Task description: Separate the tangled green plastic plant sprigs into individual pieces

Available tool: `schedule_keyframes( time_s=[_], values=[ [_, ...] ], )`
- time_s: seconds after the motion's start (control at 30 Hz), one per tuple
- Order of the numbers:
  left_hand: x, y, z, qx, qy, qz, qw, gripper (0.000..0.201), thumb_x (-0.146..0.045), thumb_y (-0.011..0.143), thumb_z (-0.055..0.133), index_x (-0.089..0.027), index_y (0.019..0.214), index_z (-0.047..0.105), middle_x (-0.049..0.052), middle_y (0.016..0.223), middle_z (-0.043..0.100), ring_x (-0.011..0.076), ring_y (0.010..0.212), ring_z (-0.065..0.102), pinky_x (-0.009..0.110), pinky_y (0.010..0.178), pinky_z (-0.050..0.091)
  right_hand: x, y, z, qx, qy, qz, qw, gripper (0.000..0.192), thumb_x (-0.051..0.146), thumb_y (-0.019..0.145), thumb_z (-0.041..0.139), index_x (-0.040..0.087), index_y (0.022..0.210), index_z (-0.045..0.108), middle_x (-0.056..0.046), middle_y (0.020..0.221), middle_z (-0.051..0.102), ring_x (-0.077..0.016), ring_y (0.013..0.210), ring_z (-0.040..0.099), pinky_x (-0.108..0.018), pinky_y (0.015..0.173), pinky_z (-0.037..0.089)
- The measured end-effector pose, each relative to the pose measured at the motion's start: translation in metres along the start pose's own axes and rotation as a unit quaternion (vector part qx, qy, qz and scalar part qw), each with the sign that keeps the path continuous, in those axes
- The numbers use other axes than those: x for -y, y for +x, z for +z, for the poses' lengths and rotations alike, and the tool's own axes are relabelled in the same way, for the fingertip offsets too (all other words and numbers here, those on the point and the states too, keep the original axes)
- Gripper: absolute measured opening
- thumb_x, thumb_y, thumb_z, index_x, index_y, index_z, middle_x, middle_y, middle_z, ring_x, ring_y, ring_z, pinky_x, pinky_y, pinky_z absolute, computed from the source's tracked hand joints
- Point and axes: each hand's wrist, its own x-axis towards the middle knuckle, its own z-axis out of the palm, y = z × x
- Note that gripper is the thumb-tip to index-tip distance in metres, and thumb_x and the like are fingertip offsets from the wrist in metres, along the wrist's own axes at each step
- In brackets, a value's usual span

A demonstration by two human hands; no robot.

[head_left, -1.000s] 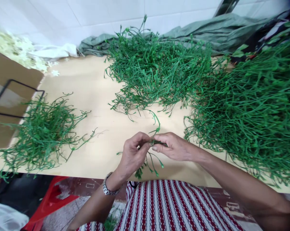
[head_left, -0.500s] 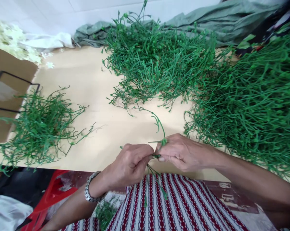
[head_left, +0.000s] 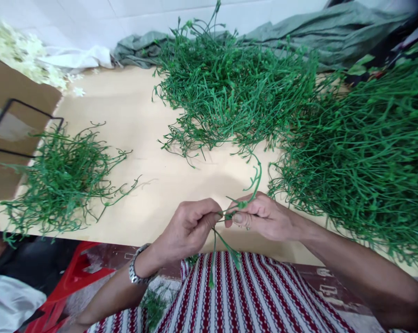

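Both hands meet at the near edge of the table [head_left: 126,120]. Left hand [head_left: 188,226] and right hand [head_left: 264,216] each pinch the same green stem sprig [head_left: 245,199], fingertips closed on it. One branch curls up over the table; others hang below its edge. Small stem pile [head_left: 56,180] lies on the table's left, big heap [head_left: 361,152] on its right.
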Motion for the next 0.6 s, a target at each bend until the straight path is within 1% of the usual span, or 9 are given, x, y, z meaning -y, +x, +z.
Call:
schedule_keyframes(
  time_s=[0.07,0.13,0.23,0.33,0.43,0.53,0.6],
  values=[
    [0.002,0.005,-0.003,0.037,-0.038,-0.054,0.997,0.017,-0.009,0.082,0.042,-0.012,0.073,0.056,-0.004,0.056,0.046,0.0050,0.049,0.035,0.018,0.047,0.030,-0.004,0.003,0.000,0.002,0.048,0.014,0.999,0.044,0.042,0.090,0.035,0.010,0.079,0.062,0.003,0.056,0.040,-0.0061,0.049,0.037,-0.019,0.046,0.027],
    [0.003,0.008,-0.005,0.067,-0.056,-0.085,0.992,0.016,-0.010,0.081,0.044,-0.011,0.071,0.056,-0.004,0.054,0.043,0.0054,0.048,0.033,0.019,0.045,0.028,-0.008,0.006,0.000,0.024,0.084,0.016,0.996,0.045,0.044,0.090,0.035,0.009,0.082,0.061,0.003,0.058,0.041,-0.0066,0.052,0.039,-0.019,0.048,0.029],
    [0.005,0.010,-0.006,0.107,-0.060,-0.097,0.988,0.014,-0.010,0.078,0.045,-0.010,0.071,0.057,-0.005,0.054,0.040,0.0053,0.047,0.033,0.018,0.043,0.025,-0.013,0.008,-0.001,0.083,0.113,0.045,0.989,0.047,0.048,0.089,0.034,0.010,0.071,0.056,0.002,0.058,0.040,-0.0067,0.051,0.036,-0.020,0.047,0.028],
    [0.006,0.012,-0.005,0.128,-0.050,-0.084,0.987,0.017,-0.009,0.079,0.044,-0.012,0.065,0.053,-0.005,0.055,0.040,0.0052,0.049,0.034,0.018,0.046,0.027,-0.015,0.010,-0.003,0.108,0.099,0.058,0.988,0.041,0.044,0.087,0.038,0.013,0.064,0.049,0.003,0.058,0.039,-0.0070,0.052,0.035,-0.021,0.048,0.028],
    [0.008,0.014,-0.004,0.124,-0.006,-0.057,0.991,0.020,-0.006,0.078,0.044,-0.013,0.059,0.047,-0.005,0.055,0.038,0.0057,0.052,0.035,0.019,0.049,0.029,-0.015,0.012,-0.003,0.106,0.056,0.050,0.991,0.028,0.032,0.084,0.043,0.014,0.063,0.045,0.004,0.060,0.035,-0.0068,0.054,0.032,-0.020,0.050,0.027],
    [0.008,0.015,-0.004,0.128,0.028,-0.015,0.991,0.019,-0.003,0.077,0.041,-0.014,0.063,0.048,-0.001,0.064,0.047,0.0073,0.059,0.042,0.020,0.054,0.033,-0.013,0.013,-0.002,0.094,0.016,0.026,0.995,0.024,0.023,0.082,0.044,0.014,0.060,0.042,0.004,0.060,0.034,-0.0065,0.055,0.031,-0.020,0.050,0.026],
    [0.008,0.014,-0.006,0.150,0.036,0.018,0.988,0.022,-0.001,0.076,0.037,-0.015,0.061,0.045,-0.001,0.061,0.046,0.0077,0.056,0.042,0.021,0.053,0.032,-0.013,0.012,-0.001,0.093,-0.001,-0.001,0.996,0.023,0.021,0.082,0.044,0.015,0.059,0.042,0.004,0.059,0.033,-0.0064,0.053,0.031,-0.021,0.049,0.026]
  ],
)
